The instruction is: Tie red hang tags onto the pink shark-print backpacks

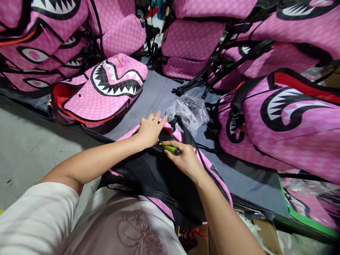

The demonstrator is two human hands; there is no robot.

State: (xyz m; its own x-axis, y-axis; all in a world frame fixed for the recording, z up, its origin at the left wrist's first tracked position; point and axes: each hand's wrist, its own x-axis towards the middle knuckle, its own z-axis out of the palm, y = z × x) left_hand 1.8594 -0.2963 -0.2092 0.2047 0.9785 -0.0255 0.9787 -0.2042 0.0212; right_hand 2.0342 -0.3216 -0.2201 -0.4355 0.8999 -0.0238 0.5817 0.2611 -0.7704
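A pink and black backpack [138, 170] lies against my lap and the table edge, its black padded back facing up. My left hand [151, 131] rests on its upper edge with the fingers stretched out and spread. Close beside it, my right hand [186, 157] is closed around a slim green tool with black ends [172, 149]. The tool's far tip points at the black fabric by my left palm, and I cannot tell its exact kind. A black strap [187, 132] runs up from the bag just beyond my right hand.
Crumpled clear plastic bags [188, 111] lie beyond the backpack on the grey table [156, 92]. An open pink shark-mouth backpack [106, 92] lies at left. Stacked pink backpacks stand at back left, behind, and at right [289, 124]. A green-edged container [310, 221] sits lower right.
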